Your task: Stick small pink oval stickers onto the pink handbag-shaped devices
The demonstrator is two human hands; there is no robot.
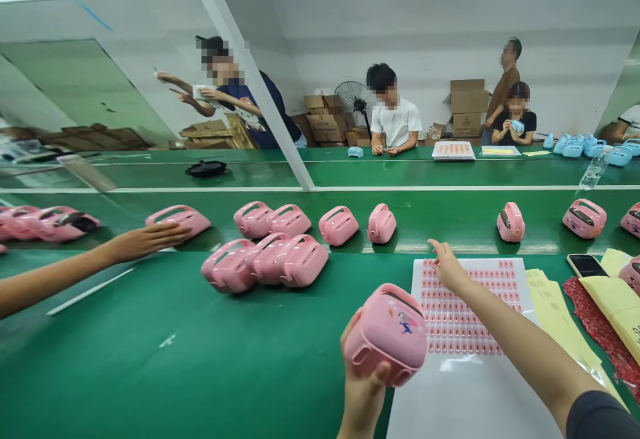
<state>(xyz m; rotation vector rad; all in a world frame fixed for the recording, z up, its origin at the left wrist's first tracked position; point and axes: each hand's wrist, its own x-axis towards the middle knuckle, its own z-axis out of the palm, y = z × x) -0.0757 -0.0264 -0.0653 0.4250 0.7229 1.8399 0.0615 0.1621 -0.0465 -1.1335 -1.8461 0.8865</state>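
My left hand [364, 386] is closed around a pink plastic case with a handle [386, 332]. A small printed picture shows on the case's rounded face, which is tilted up. Above the top of a white sheet of small pink-red stickers [470, 306], my right hand [447, 264] has its index finger stretched out and apart from the others. No object is visible in its fingers, though they are partly hidden. More pink cases [305, 260] stand in a group left of the sheet, and single ones [382, 224] stand farther back.
From the left, another person's hand [155, 236] touches a pink case [195, 220]. Yellow papers [560, 319], a phone [586, 265] and red material [595, 319] lie at right. A bottle [595, 169] and blue cases [573, 147] are farther back. Several people are across the green table [200, 366].
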